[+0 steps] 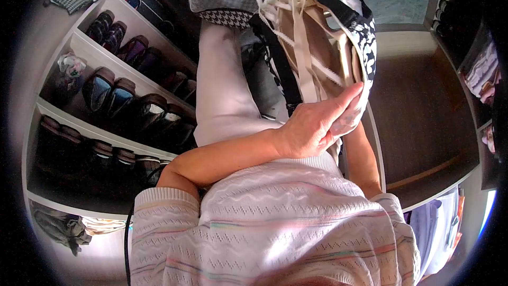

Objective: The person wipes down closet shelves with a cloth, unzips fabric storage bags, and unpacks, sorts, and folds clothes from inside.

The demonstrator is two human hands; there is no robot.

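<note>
Supporting the strappy bundle (pixel 302 53) right of the shoe rack (pixel 132 70) is seemingly the step: the left hand (pixel 308 128) is lying straight-fingered, the right hand (pixel 349 120) is partly hiding, I cannot tell either grip; the next move is probably calling for firm holding.

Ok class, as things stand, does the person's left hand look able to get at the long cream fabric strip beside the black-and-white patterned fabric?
Likely yes: the strip lies largely uncovered just beyond the left hand, and nothing visible blocks the way.
</note>
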